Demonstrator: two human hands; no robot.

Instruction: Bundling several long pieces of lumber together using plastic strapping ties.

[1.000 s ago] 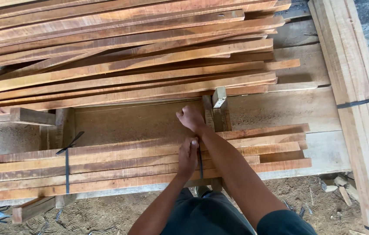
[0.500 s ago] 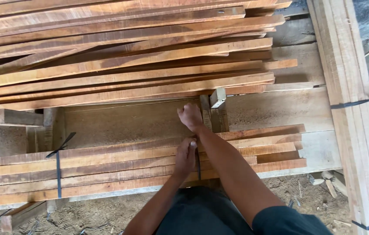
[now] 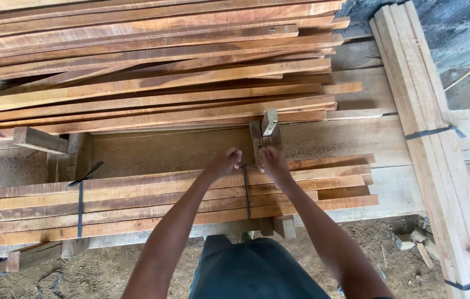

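Observation:
A low bundle of long reddish wooden slats [image 3: 152, 202] lies across a plank bench in front of me. A dark strap [image 3: 246, 194] runs over the bundle near its right end. My left hand [image 3: 225, 163] and my right hand [image 3: 272, 160] are both at the far edge of the bundle, fingers pinched on the top end of that strap, one on each side of it. A second dark strap [image 3: 80, 199] with a loose tail binds the bundle further left.
A big loose stack of long slats [image 3: 152, 72] fills the far side. A strapped bundle of pale boards [image 3: 434, 144] runs along the right. A small upright wood block [image 3: 265, 130] stands just beyond my hands. Sawdust ground and scraps [image 3: 412, 249] lie below.
My left hand has moved up from the middle of the bundle to its far edge. Both hands now meet at the strap's top end. The view has shifted slightly.

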